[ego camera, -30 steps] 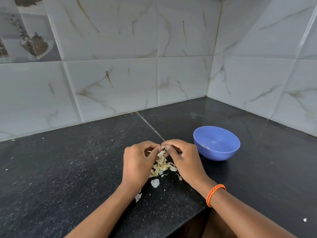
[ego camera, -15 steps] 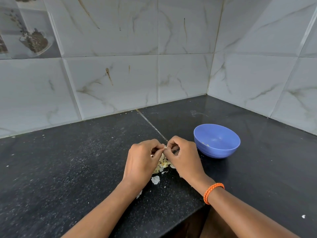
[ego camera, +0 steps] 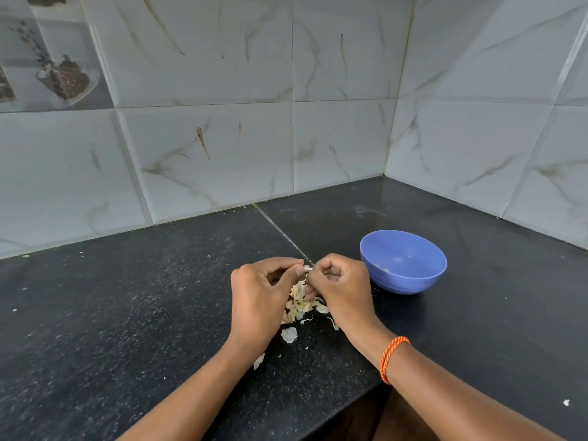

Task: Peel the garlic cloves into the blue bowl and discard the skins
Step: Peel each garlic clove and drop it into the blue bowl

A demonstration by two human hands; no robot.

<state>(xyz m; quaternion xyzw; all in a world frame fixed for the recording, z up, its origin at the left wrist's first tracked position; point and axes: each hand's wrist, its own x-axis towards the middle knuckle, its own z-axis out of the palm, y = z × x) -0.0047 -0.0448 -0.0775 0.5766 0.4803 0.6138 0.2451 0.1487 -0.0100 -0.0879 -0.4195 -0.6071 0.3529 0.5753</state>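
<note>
A small pale garlic clove (ego camera: 307,268) shows between the fingertips of both hands. My left hand (ego camera: 259,297) pinches it from the left and my right hand (ego camera: 342,286) from the right, with the fingers of both curled. Both hands hover just above a pile of papery garlic skins (ego camera: 299,305) on the black counter. The blue bowl (ego camera: 403,261) stands right of my right hand, a little apart from it, with a few pale bits inside.
Loose skin flakes (ego camera: 289,334) lie on the black granite counter (ego camera: 127,313) near my left wrist. Tiled walls meet in a corner behind the bowl. The counter's front edge cuts in below my right forearm, which wears an orange band (ego camera: 392,358).
Both hands have lifted slightly off the skin pile and stayed pressed together; the clove now shows between the fingertips.
</note>
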